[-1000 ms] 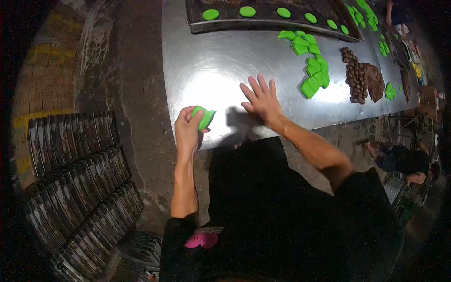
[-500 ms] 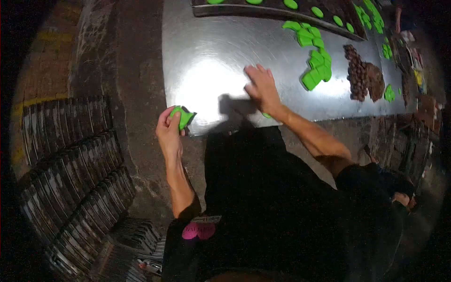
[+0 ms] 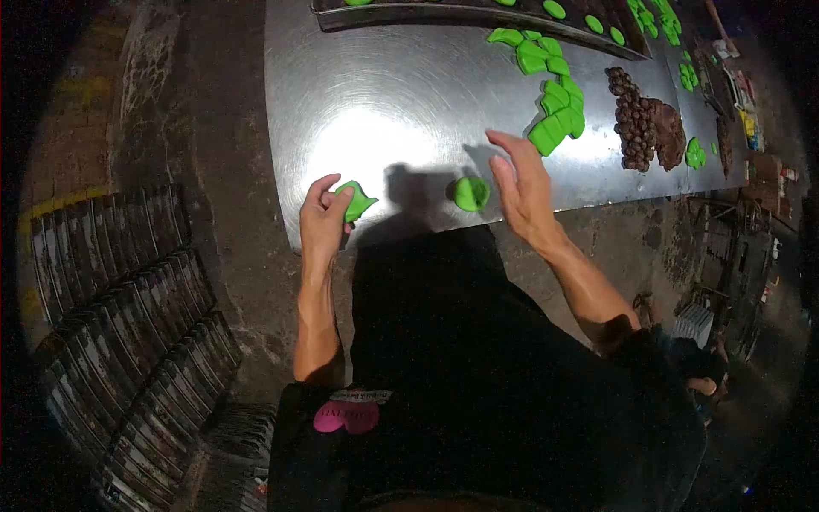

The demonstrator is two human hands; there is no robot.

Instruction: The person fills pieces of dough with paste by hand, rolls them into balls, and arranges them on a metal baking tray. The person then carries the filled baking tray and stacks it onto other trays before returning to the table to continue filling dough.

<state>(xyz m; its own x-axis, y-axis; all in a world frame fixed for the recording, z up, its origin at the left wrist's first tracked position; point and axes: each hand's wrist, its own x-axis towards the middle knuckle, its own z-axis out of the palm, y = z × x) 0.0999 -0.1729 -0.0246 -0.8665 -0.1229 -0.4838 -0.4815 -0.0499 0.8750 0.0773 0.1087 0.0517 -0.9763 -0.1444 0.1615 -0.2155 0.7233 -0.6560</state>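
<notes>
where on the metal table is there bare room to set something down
Widest: the table between the tray and the left hand, up to the green pieces. A narrower strip lies between those pieces and the brown balls. Crowded: the balls beside the brown mass, and the right hand near the green disc.

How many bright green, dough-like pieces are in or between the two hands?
2: a pointed green piece in the left hand, and a rounded green piece on the shiny metal table, beside the right hand. More may be hidden.
</notes>
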